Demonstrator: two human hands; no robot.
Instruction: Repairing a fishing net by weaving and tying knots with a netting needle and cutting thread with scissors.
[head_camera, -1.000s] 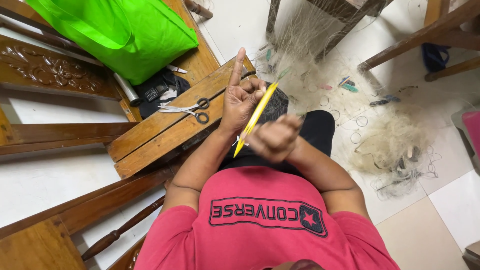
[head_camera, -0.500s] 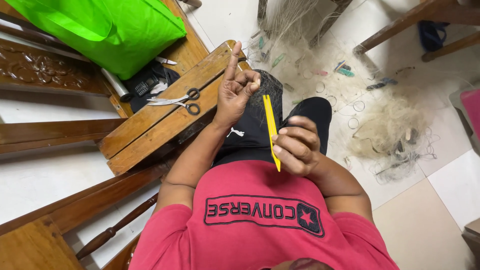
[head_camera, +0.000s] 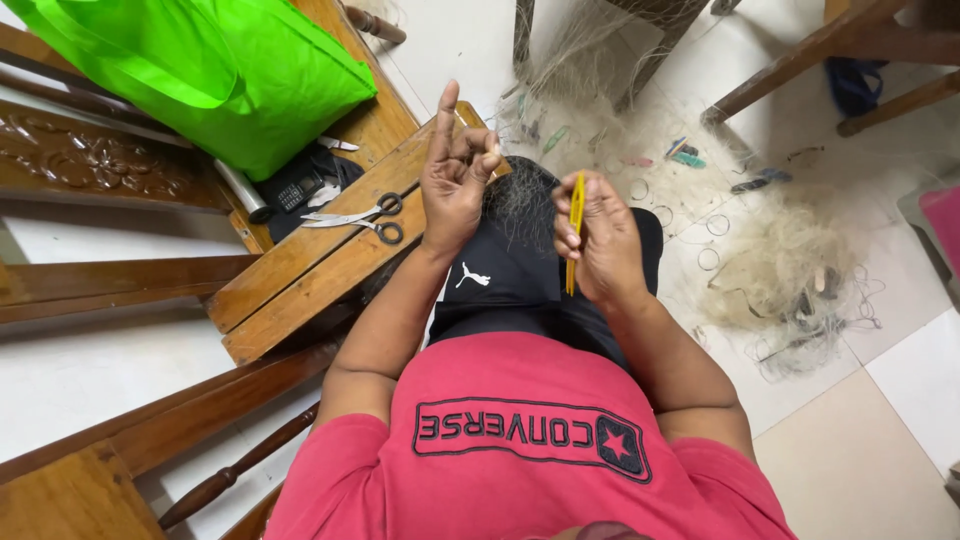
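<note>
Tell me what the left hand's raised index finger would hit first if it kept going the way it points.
The left hand points its index finger up the picture, past the edge of the wooden bench. Going straight on, it would probably meet bare white floor first, with the hanging fishing net just to its right; depth is unclear.

The yellow netting needle (head_camera: 575, 228) has swung from tilted across toward the left hand (head_camera: 455, 180) to upright in the right hand (head_camera: 600, 240); the hands have drawn apart; the fine thread between them seemingly tautened.

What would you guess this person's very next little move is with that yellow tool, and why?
Probably passing the yellow netting needle across to the mesh held by the left hand. The right hand grips the needle upright, apart from the left hand, whose raised fingers hold fine net draped over the lap.
</note>
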